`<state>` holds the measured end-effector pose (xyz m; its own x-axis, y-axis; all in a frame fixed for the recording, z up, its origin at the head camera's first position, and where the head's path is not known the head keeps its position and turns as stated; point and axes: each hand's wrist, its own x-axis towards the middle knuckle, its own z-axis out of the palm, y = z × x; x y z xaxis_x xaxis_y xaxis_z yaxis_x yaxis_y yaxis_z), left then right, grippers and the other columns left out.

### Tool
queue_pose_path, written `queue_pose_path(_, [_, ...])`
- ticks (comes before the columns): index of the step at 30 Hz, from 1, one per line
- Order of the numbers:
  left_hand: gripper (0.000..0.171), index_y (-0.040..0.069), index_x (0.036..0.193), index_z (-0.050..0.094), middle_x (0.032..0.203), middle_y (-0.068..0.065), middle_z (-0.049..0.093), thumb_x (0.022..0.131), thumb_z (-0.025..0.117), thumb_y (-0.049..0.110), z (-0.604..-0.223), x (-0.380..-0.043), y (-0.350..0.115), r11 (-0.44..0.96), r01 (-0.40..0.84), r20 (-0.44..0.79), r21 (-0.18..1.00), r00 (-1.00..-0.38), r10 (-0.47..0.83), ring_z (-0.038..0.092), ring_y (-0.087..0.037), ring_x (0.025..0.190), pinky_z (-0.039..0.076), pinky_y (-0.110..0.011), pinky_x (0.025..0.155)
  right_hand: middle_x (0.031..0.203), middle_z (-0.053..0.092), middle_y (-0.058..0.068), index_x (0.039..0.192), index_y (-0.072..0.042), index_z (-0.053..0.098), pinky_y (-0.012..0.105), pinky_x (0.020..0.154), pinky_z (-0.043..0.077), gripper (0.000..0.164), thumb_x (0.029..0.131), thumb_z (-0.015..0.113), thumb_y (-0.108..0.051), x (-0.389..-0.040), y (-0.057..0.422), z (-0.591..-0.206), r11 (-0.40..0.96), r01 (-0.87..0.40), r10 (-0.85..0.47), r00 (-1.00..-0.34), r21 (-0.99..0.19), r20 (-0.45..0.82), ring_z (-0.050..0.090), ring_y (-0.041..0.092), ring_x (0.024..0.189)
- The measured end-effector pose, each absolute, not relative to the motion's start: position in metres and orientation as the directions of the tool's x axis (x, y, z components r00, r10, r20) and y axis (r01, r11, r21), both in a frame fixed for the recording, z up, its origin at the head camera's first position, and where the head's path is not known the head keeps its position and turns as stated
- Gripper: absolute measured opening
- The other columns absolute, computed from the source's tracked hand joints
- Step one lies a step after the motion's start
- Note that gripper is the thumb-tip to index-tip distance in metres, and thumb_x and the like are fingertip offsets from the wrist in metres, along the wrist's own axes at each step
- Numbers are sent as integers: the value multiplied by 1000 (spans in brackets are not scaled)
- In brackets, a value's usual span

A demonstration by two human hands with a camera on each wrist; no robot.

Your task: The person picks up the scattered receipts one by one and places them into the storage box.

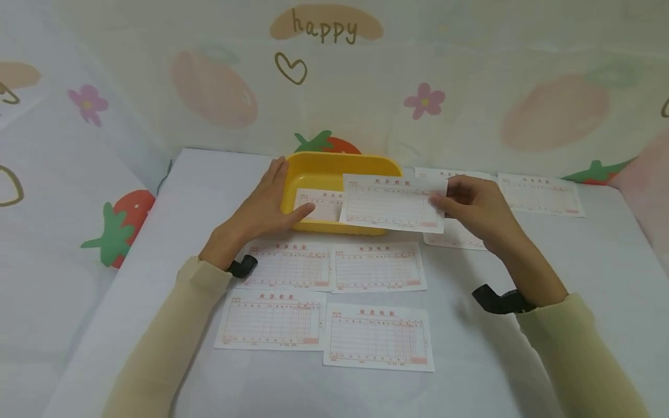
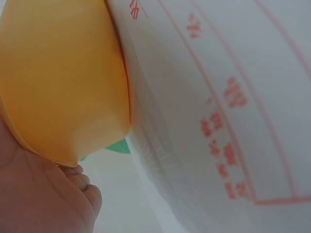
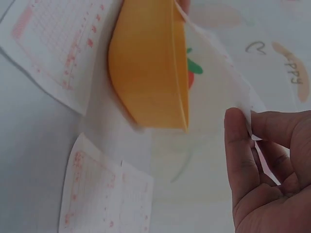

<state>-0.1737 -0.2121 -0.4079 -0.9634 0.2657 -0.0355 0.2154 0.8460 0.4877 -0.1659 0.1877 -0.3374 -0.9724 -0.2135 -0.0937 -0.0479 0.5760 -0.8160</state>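
My right hand (image 1: 478, 209) pinches a printed receipt slip (image 1: 392, 203) by its right end, between thumb and fingers. The slip is over the right part of a yellow plastic tray (image 1: 334, 161), hiding some of its inside and front rim. Another receipt slip (image 1: 317, 203) lies in the tray, partly covered by the held one. My left hand (image 1: 263, 200) rests against the tray's left side, fingers stretched along it and thumb extended over the front left corner. In the right wrist view, thumb and fingertips (image 3: 235, 121) meet at the slip's edge.
Several receipt slips lie flat on the white table in front of the tray, including one at the front right (image 1: 378, 337) and one at the front left (image 1: 270, 319). More slips (image 1: 540, 194) lie at the back right, one partly behind my right hand. A patterned cloth (image 1: 360, 69) hangs behind.
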Motion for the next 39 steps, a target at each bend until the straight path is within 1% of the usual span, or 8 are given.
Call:
queue_pose_path(4, [111, 23, 163, -11, 172, 1, -12, 87, 47, 79, -408, -173, -212, 854, 203, -44, 479, -966, 254, 3, -26, 161, 18, -52, 129, 106, 71, 1, 115, -10, 68, 20, 81, 60, 35, 94, 71, -37, -174, 174, -335, 557, -50, -233, -968, -829, -98, 67, 12, 90])
queue_pose_path(9, [112, 21, 162, -12, 172, 1, -12, 87, 47, 80, -409, -176, -211, 855, 196, -61, 480, -965, 255, 0, -25, 161, 16, -51, 130, 104, 69, 1, 114, -11, 67, 18, 80, 58, 33, 95, 69, -38, -181, 166, -334, 564, -40, -222, -969, -825, -105, 66, 13, 91])
queue_pose_path(14, [112, 16, 163, -10, 172, -3, -10, 88, 48, 77, -408, -179, -211, 855, 208, -60, 475, -962, 267, -2, -25, 161, 14, -50, 131, 113, 68, 7, 117, -9, 65, 17, 79, 58, 32, 96, 69, -33, -188, 154, -335, 558, -28, -239, -963, -829, -128, 67, 16, 94])
queue_pose_path(17, [113, 14, 162, -10, 172, -5, -10, 88, 49, 77, -407, -178, -212, 858, 203, -64, 472, -963, 263, -4, -25, 161, 13, -51, 131, 115, 68, 9, 116, -9, 66, 18, 80, 57, 31, 96, 69, -32, -192, 143, -339, 558, -33, -261, -956, -829, -137, 67, 18, 96])
queue_pose_path(24, [110, 20, 163, -8, 172, -2, -8, 88, 50, 76, -406, -176, -210, 848, 211, -47, 487, -963, 266, 2, -27, 161, 17, -53, 129, 106, 67, 9, 111, -9, 67, 25, 78, 55, 25, 96, 70, -29, -199, 119, -350, 570, -93, -294, -951, -817, -96, 61, 22, 94])
queue_pose_path(27, [110, 20, 163, -10, 172, -2, -9, 88, 49, 77, -406, -176, -210, 851, 209, -51, 482, -963, 265, -2, -25, 161, 15, -52, 130, 105, 67, 10, 109, -8, 67, 28, 82, 54, 25, 95, 71, -28, -201, 112, -354, 586, -117, -297, -952, -802, -79, 61, 23, 96])
queue_pose_path(32, [112, 19, 162, -12, 172, -2, -11, 88, 47, 78, -407, -175, -210, 857, 200, -62, 475, -964, 260, -4, -24, 161, 14, -50, 131, 113, 70, 12, 118, -6, 66, 39, 94, 56, 32, 94, 72, -26, -202, 108, -359, 637, -138, -289, -955, -758, -70, 65, 26, 103])
queue_pose_path(39, [111, 21, 162, -12, 172, -2, -9, 88, 48, 78, -407, -173, -211, 857, 205, -51, 473, -964, 259, -2, -24, 161, 16, -51, 130, 119, 70, 12, 134, -7, 60, 42, 94, 59, 44, 94, 70, -23, -201, 113, -359, 673, -144, -252, -967, -725, -41, 69, 26, 109])
